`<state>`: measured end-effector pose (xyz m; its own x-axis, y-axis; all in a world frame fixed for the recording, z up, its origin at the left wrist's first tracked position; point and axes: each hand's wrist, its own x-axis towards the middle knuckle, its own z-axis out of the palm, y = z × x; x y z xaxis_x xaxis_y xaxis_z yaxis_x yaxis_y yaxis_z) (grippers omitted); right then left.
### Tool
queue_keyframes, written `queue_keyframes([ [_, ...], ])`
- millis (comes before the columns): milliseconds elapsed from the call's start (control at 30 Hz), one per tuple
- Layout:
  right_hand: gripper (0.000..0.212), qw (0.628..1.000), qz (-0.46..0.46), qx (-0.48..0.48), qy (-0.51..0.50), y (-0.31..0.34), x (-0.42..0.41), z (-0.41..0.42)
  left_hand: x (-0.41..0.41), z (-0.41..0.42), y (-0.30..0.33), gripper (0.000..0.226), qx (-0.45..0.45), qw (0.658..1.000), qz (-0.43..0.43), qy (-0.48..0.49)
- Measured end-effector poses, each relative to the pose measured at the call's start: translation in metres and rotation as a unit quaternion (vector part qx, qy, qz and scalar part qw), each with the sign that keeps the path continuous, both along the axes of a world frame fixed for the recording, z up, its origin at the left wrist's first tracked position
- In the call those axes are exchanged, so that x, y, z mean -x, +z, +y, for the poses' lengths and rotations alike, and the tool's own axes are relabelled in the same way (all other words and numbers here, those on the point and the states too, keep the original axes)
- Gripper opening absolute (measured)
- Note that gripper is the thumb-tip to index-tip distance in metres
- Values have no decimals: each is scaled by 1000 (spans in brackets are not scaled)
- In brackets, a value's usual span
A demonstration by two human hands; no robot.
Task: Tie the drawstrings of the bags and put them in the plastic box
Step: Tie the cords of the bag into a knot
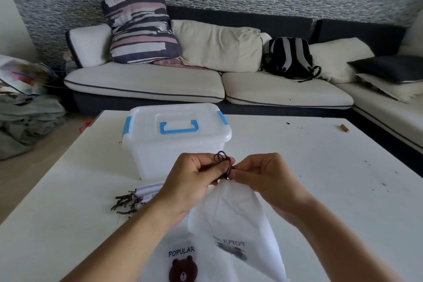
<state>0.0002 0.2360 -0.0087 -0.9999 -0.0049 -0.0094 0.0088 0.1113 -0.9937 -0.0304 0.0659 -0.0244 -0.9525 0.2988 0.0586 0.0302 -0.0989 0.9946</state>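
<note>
Drawstring (225, 162) of a white bag (231, 217) is being pinched by both hands, left hand (192, 178) and right hand (265, 176) held close together just in front of the plastic box (174, 142), a dark loop poking up between them. Box lid is clipped shut, and more bags (146, 192) are piled on the table (320, 178) at its front-left corner.
</note>
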Motion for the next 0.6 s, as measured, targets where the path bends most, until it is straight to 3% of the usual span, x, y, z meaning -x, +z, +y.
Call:
queue_keyframes([
  [100,20,999,7,-38,-21,-4,1,-3,-1,-1,1,12,40,999,35,4],
  [233,22,981,54,-177,-57,-8,3,-9,0,-1,-2,16,89,994,66,9],
  [333,19,977,62,-197,-59,-6,3,-12,0,0,-2,22,97,993,73,4],
  [433,12,990,17,-136,-41,-6,3,-16,-1,0,-2,21,84,995,56,16],
  [533,10,997,-51,54,-1,-4,1,-12,3,-1,-3,17,81,993,77,34],
  [600,10,977,-98,185,28,-2,0,-8,4,-3,-4,16,77,993,86,37],
])
